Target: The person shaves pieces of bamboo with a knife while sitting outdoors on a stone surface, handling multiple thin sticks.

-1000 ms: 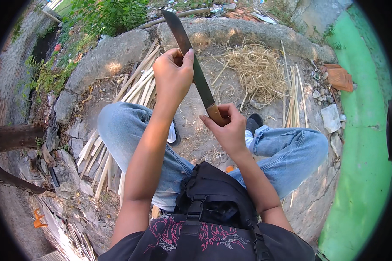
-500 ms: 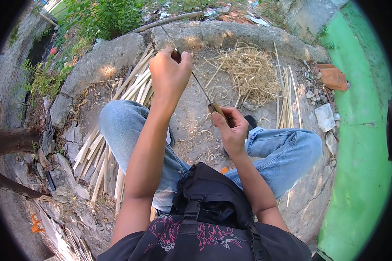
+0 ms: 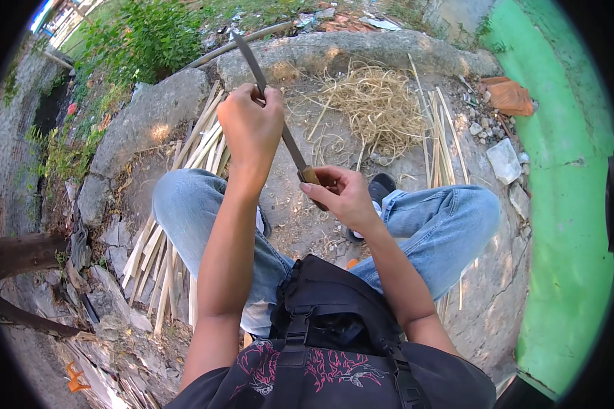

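Note:
A long dark-bladed knife (image 3: 292,145) slants across the space above my knees, its tip pointing up and to the left. My right hand (image 3: 348,198) is closed around its short wooden handle (image 3: 313,184), with the thumb along the side. Farther up, my left hand (image 3: 252,129) is closed at the blade, thumb and fingers bent about it. The palm side is hidden, so I cannot tell whether anything else is in that hand. The broad face of the blade shows between the two hands.
Split pale strips (image 3: 201,146) lie beside my left leg. Beyond my feet sits a heap of curly shavings (image 3: 382,112), with more thin strips (image 3: 443,136) at its right. A concrete kerb (image 3: 361,54) runs behind; a green wall (image 3: 559,204) stands at the right.
The knife has turned from nearly edge-on to showing its broad face. My right hand has shifted a little left with the handle, and the whole view has tilted slightly.

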Motion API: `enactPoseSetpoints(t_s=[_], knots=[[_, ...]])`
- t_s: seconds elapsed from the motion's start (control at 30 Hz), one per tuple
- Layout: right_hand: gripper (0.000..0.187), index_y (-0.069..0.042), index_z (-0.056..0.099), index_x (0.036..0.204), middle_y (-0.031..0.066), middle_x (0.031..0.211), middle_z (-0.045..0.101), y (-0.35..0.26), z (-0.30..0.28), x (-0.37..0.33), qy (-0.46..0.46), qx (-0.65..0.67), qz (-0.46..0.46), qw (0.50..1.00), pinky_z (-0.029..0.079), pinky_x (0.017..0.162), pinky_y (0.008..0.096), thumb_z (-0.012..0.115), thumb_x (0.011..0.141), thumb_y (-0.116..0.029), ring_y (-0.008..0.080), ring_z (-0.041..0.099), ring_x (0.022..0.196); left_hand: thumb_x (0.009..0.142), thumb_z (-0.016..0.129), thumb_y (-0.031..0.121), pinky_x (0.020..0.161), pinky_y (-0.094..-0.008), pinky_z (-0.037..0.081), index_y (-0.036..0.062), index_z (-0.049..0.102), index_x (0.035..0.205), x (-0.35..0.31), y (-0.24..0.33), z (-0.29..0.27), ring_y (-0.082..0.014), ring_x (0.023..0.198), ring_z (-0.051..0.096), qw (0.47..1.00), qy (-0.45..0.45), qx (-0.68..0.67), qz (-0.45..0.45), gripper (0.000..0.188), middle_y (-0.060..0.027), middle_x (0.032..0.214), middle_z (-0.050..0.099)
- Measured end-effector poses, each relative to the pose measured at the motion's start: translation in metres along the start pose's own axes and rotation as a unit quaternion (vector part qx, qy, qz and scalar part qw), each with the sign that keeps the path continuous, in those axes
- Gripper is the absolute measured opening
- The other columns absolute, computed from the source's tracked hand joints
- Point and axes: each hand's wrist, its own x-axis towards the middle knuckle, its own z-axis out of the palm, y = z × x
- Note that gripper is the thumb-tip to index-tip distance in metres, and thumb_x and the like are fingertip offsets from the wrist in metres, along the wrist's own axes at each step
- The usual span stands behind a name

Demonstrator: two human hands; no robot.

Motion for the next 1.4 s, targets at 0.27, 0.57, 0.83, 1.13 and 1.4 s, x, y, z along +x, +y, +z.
enactPoseSetpoints(t_s=[0.27,0.57,0.83,1.13,1.4], knots=[[0.054,0.0,0.047,0.123,0.016,0.074,0.065,-0.017,0.001,0.011,0.169,-0.37,-0.063,0.911,0.05,0.07,0.037,0.069,0.077,-0.021,0.028,0.065,0.071,0.087,0.061,0.014,0.038,-0.0215,0.04,-0.0029,0.061,0.068,-0.017,0.013,0.012,-0.0063,0.045,0.052,0.987,-0.011,-0.161,-0.021,0.025,-0.0045,0.056,0.059],[0.039,-0.005,0.059,0.117,0.0012,0.053,0.053,-0.092,-0.065,-0.04,0.218,-0.309,-0.155,0.913,0.037,0.045,0.0269,0.066,0.08,-0.018,0.0087,0.049,0.047,0.09,0.061,0.029,0.047,-0.0189,0.042,-0.0005,0.059,0.109,-0.016,0.021,0.002,-0.0082,0.054,0.058,0.959,-0.172,-0.223,0.004,0.036,-0.0074,0.07,0.064],[0.05,-0.003,0.051,0.127,-0.0051,0.054,0.042,-0.138,-0.175,-0.187,0.471,-0.268,-0.13,0.831,0.033,0.044,0.0206,0.066,0.081,-0.014,0.0029,0.04,0.046,0.091,0.059,0.025,0.048,-0.0171,0.038,0.0036,0.057,0.113,-0.016,-0.004,-0.019,-0.0051,0.056,0.055,0.96,-0.265,-0.089,0.027,0.031,-0.0026,0.069,0.06],[0.063,-0.005,0.043,0.133,0.0241,0.101,0.063,0.091,-0.322,-0.278,0.55,-0.445,0.298,0.641,0.048,0.084,0.0411,0.06,0.075,-0.019,0.0368,0.061,0.095,0.091,0.059,0.023,0.052,-0.0207,0.04,-0.0002,0.058,0.11,-0.023,-0.018,-0.018,-0.0063,0.057,0.052,0.948,-0.317,-0.012,0.0,0.03,-0.0039,0.068,0.059],[0.06,0.003,0.042,0.13,0.0285,0.114,0.057,0.245,-0.392,-0.269,0.635,-0.297,0.254,0.666,0.043,0.094,0.0403,0.06,0.078,-0.021,0.0389,0.056,0.107,0.091,0.057,0.024,0.046,-0.0204,0.038,0.0003,0.057,0.11,-0.026,-0.061,-0.004,-0.0064,0.055,0.053,0.927,-0.373,0.032,-0.026,0.03,-0.0036,0.069,0.059]])
